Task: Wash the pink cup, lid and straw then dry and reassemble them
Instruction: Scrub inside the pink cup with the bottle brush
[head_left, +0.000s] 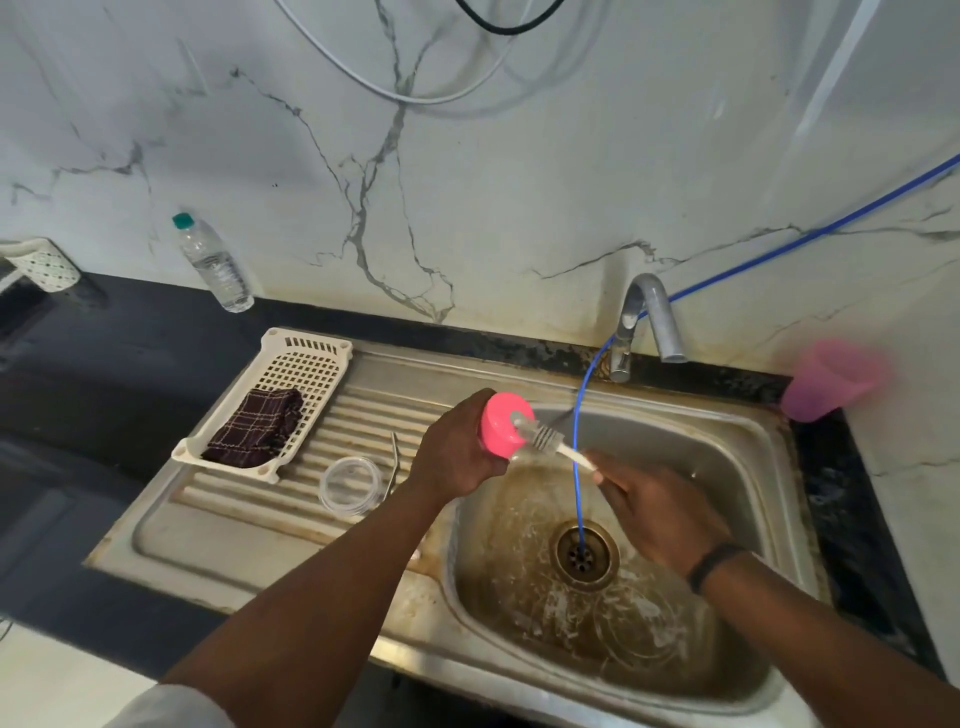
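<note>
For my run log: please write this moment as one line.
left hand: holds pink cup | right hand: scrubs with brush | over sink

Single head cam, wide-angle, looking forward and down over the sink (769, 447) from close above; both forearms are entering from the bottom edge, marble wall (467, 156) filling the top.

The left hand (457, 452) grips a round pink plastic cup (503, 425); the right hand (660, 512) pinches a white bristle brush (550, 441).

Pink cup (501, 426) sideways over sink (727, 452)
</note>
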